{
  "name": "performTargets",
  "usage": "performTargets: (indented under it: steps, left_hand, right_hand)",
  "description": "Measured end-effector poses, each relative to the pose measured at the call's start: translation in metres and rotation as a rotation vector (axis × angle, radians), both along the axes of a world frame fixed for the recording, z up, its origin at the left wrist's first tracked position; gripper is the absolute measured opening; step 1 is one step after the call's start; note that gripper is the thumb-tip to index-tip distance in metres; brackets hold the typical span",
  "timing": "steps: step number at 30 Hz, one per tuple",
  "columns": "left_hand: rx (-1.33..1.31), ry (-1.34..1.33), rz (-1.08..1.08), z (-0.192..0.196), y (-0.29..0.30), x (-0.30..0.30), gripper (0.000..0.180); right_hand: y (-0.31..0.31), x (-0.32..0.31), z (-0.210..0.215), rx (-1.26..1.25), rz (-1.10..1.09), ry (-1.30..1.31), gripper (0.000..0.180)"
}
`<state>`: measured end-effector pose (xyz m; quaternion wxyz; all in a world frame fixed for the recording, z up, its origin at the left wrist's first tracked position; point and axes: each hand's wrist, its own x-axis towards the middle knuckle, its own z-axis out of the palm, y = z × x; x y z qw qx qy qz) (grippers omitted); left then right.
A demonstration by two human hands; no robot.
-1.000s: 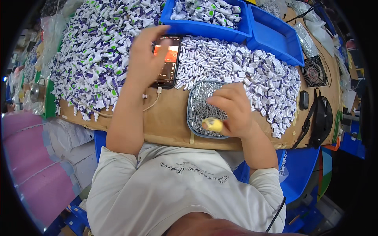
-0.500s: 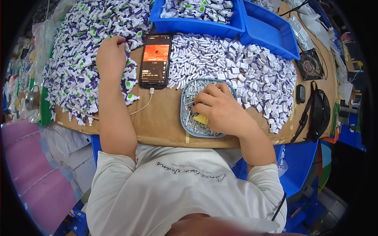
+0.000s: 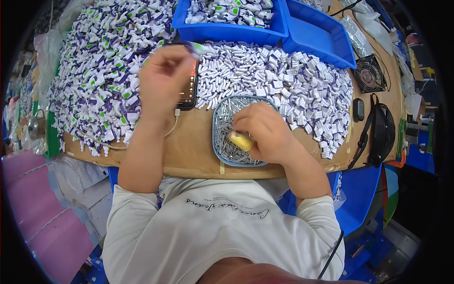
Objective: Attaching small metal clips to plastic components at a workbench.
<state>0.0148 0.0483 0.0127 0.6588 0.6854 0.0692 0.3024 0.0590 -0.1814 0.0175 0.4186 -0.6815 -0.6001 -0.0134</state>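
The left hand (image 3: 163,78) is blurred, its thumb and fingers apparently pinched on one small white, purple and green plastic part (image 3: 202,48). That piece juts out beyond the fingertips, its long axis running roughly sideways toward the person's right. From those fingers, the tub (image 3: 243,164) of metal pins (image 3: 227,116) lies rightward and closer to the body; the right hand (image 3: 265,130) is much nearer, right over it, fingers curled down and a yellow cover (image 3: 242,141) on the thumb. I can't tell whether they grip a pin. The left forearm reaches nearly straight out, fingers turned inward; the right slants in leftward.
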Motion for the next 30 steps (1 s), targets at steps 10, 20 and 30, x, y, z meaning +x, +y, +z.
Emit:
performTargets:
  steps: [10, 20, 30]
  left_hand:
    - [-0.465, 0.020, -0.487, -0.015, -0.059, -0.013, 0.024]
    - [-0.351, 0.011, -0.473, -0.015, -0.061, -0.016, 0.022]
    - [0.094, -0.099, -0.329, -0.020, -0.055, -0.013, 0.014]
  right_hand:
    - [0.001, 0.007, -0.004, 0.275, -0.286, 0.040, 0.019]
    - [0.003, 0.009, -0.005, 0.246, -0.292, -0.033, 0.019]
    - [0.002, 0.009, -0.002, 0.149, -0.290, -0.077, 0.024]
